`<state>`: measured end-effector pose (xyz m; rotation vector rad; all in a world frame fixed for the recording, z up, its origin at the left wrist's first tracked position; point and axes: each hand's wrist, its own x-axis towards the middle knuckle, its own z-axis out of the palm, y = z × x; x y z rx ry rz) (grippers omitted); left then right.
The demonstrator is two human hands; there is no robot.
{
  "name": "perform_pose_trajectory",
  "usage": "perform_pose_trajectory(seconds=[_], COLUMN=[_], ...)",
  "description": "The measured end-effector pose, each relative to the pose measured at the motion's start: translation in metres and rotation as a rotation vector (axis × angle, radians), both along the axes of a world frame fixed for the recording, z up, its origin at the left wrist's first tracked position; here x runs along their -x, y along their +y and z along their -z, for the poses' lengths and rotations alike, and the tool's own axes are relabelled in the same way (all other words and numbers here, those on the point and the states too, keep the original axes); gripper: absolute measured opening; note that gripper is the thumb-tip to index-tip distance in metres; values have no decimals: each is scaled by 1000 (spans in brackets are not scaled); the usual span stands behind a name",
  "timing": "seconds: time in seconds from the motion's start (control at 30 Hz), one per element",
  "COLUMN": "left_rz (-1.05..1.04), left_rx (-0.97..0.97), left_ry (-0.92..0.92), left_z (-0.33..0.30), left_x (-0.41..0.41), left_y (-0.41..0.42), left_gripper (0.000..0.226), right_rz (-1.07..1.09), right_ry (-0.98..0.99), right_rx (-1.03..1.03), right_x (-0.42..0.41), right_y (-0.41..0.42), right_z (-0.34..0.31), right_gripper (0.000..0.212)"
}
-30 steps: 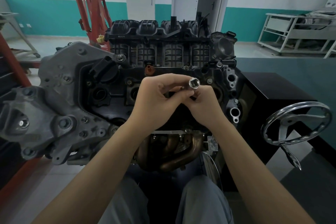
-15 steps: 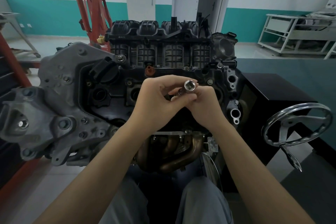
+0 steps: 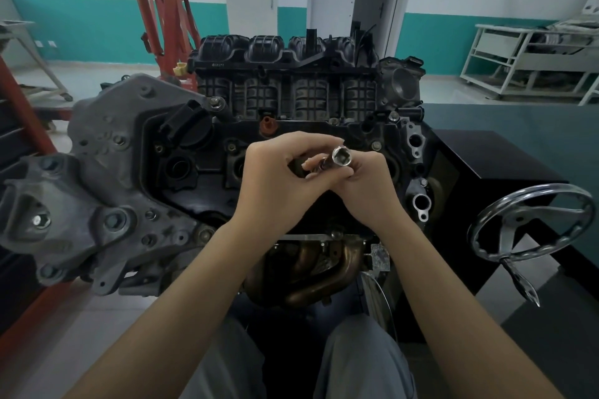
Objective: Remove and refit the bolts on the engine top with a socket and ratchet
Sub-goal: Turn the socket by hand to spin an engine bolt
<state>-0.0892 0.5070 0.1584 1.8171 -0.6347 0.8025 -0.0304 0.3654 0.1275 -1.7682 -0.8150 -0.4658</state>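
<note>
- Left hand (image 3: pixel 278 185): grip curled around the tool shank, above the engine top (image 3: pixel 194 178).
- Socket (image 3: pixel 342 157): held between both hands, open end facing the camera.
- Right hand (image 3: pixel 369 191): grip pinches the socket from below.

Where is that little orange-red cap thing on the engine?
Find the big black engine in the middle, with the ribbed black manifold along its far side. Just above the left hand is the orange-red cap, the only bright thing among dark parts and grey bolts.
</note>
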Motion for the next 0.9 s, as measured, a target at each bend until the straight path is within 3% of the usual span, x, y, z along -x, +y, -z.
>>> perform_pose_trajectory(seconds=[0.13,0.33,0.5,0.73,0.8,0.9], left_rz=[-61,233,-8,213,159,16], left_rx=[1,90,39,48,13,-15], left_ry=[-56,105,57,157,148,113], left_z=[2,0,1,-3,-3,-2], left_x=[-1,-1,0,2,1,0], left_y=[-2,4,-1,0,-1,-2], left_gripper=[24,29,19,32,32,23], right_rz=[-11,-45,29,-40,-15,18], right_ry=[-23,28,-29,31,7,-24], right_rx=[23,11,34,50,56,49], right_x=[1,3,1,3,2,1], right_y=[1,-1,0,-2,-2,0], right_z=[0,-2,0,-4,-2,-1], right_gripper=[24,25,14,37,37,20])
